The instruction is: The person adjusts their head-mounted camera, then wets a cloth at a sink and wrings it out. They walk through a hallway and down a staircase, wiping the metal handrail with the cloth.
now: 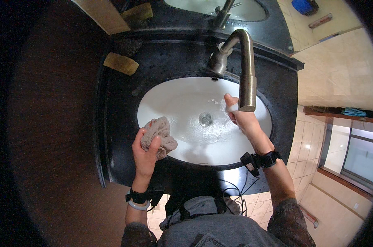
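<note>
My left hand (147, 154) grips a bunched grey-brown cloth (159, 137) over the left front rim of an oval white sink (186, 92). Under the spout of a brushed-metal faucet (247, 89), my right hand (240, 115) is in the sink's right part, with water on it and its thumb pointing up. Part of this hand is hidden by the spout; I cannot tell whether it holds anything. Water spreads around the metal drain (205, 119) at the sink's bottom.
A yellow sponge (121, 64) lies at the back left of the black countertop (121, 102), beside a dark scouring pad (127, 46). A mirror behind the faucet reflects the sink. Black cables (235, 193) hang at the counter's front edge.
</note>
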Tool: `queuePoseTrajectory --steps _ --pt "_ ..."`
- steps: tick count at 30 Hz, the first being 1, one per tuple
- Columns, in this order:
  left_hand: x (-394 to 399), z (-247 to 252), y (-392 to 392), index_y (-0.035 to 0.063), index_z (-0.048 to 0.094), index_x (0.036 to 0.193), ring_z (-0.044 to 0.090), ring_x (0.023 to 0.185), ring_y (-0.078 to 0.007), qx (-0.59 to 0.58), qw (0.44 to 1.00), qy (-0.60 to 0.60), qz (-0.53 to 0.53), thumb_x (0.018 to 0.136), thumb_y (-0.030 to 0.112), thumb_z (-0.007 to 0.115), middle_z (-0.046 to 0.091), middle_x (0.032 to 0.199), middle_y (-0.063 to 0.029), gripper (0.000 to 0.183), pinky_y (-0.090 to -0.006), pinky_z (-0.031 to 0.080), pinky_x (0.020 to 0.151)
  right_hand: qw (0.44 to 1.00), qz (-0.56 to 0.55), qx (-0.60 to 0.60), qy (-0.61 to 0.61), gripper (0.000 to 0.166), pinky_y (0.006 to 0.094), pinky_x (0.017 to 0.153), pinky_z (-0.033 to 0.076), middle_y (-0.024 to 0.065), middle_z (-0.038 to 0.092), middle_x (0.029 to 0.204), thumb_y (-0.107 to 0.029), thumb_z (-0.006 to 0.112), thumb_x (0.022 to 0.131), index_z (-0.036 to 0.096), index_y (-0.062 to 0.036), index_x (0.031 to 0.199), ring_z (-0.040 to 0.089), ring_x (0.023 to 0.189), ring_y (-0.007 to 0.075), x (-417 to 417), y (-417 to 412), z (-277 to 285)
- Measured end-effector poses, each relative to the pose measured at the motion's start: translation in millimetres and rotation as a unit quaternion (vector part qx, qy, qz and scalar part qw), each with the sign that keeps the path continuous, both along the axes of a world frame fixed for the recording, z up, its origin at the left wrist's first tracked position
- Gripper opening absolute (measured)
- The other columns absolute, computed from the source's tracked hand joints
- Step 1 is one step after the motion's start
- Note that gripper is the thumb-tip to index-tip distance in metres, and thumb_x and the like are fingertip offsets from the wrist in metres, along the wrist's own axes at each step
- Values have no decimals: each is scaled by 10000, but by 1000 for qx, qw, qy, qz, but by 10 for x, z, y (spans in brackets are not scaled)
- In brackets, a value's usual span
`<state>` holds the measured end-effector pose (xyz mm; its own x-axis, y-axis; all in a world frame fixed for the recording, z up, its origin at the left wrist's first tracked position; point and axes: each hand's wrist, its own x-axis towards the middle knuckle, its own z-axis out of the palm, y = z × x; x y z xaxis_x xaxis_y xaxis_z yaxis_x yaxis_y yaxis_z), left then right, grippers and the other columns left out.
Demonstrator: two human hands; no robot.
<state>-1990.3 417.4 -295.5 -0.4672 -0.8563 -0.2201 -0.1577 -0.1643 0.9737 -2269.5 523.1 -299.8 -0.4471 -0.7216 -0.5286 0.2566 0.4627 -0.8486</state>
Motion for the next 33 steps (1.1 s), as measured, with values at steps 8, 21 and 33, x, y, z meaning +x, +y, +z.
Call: queuePoseTrajectory --steps 8,21,33 --pt "13 -38 14 -3 549 1113 548 942 -103 0 1000 -16 13 887 208 679 609 1028 -44 335 -268 467 834 966 -50 -86 -237 49 162 420 283 -20 501 726 -86 517 927 537 -86 972 386 496 35 30 18 90" --pt "-22 3 34 8 546 1089 547 955 -115 -18 1000 -16 -5 896 185 659 602 1037 -52 285 -276 461 846 682 424 280 526 452 393 917 473 217 525 1270 -198 674 875 529 -89 1290 555 1146 292 126 567 -712" --pt "5 32 76 -2 544 1131 549 974 -128 -15 998 -47 32 890 146 634 602 1070 -66 298 -293 459 874 854 274 -399 -189 379 308 593 401 52 497 769 -407 685 863 608 -35 871 491 656 185 574 516 1456"
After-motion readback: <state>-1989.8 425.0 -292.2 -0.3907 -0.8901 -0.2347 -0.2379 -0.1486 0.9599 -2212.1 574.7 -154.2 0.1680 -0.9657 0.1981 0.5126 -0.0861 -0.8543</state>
